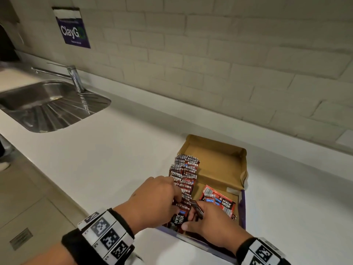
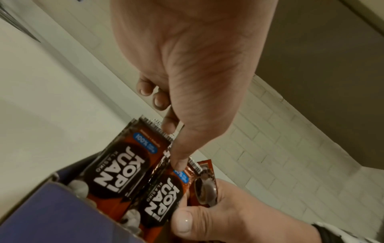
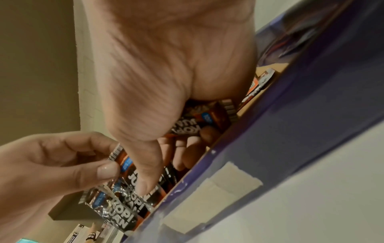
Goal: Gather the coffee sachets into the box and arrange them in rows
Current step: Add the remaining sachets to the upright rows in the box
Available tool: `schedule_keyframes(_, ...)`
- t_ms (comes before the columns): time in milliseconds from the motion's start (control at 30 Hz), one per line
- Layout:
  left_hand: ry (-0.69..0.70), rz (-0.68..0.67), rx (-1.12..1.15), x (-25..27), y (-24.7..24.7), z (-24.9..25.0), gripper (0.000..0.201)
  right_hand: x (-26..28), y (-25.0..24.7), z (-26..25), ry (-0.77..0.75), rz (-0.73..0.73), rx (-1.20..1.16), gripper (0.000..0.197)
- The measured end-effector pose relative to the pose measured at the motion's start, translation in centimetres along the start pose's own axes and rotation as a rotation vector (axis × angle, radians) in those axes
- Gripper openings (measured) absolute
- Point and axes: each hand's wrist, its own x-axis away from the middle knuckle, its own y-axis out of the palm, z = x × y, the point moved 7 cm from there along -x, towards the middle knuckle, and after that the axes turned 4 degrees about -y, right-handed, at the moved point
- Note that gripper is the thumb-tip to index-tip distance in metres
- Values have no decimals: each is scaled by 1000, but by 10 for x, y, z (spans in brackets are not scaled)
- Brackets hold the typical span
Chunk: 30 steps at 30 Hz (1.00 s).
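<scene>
A shallow open cardboard box (image 1: 219, 161) with a purple outside stood on the white worktop (image 1: 114, 153), and a long upright row of dark red-brown coffee sachets (image 1: 186, 175) ran along its left side. A few brighter red sachets (image 1: 219, 201) lay flat in the near right part of the box. The left hand (image 1: 156, 199) had its grip pinched on the top edges of sachets at the near end of the row, while the right hand (image 1: 212, 222), low in the box's near corner, had its grip curled round a sachet (image 2: 204, 185). A steel sink (image 1: 47, 106) with a tap (image 1: 74, 77) sat well apart at the left.
</scene>
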Motion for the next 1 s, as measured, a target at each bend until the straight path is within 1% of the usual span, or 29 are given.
schedule_keyframes(67,-13,52,85,2,-6,-3,28,-1,1,0,0,0,-26,28)
schedule_keyframes(133,-17,80,137,3,-8,-4,24,-2,2,0,-3,-2,-46,25)
schedule_keyframes(300,-34,44,108,2,1,-2,21,-4,3,0,-16,6,-27,27)
schedule_keyframes(433,-44,63,99,0,2,-5,20,-5,2,3,-10,7,-7,27)
schedule_keyframes(533,-46,61,142,0,-2,-7,26,-4,0,5,3,6,-16,27)
schedule_keyframes(567,-57,61,194,1,-3,-10,28,-3,-2,5,4,7,-15,27)
schedule_keyframes(633,-119,83,401,8,-8,-26,27,-3,-4,7,1,9,-24,27)
schedule_keyframes(733,-215,228,745,28,-8,-62,25,-3,-3,8,5,0,-28,29)
schedule_keyframes(767,-234,244,816,35,-3,-70,28,-4,-2,8,3,0,-21,29)
schedule_keyframes(800,-234,233,853,42,4,-74,33,-4,-1,9,0,2,-15,29)
schedule_keyframes(900,-173,147,801,50,23,-68,49,-5,-1,10,1,17,-13,30)
schedule_keyframes(1000,-127,103,708,46,30,-61,56,-6,2,10,2,26,-39,32)
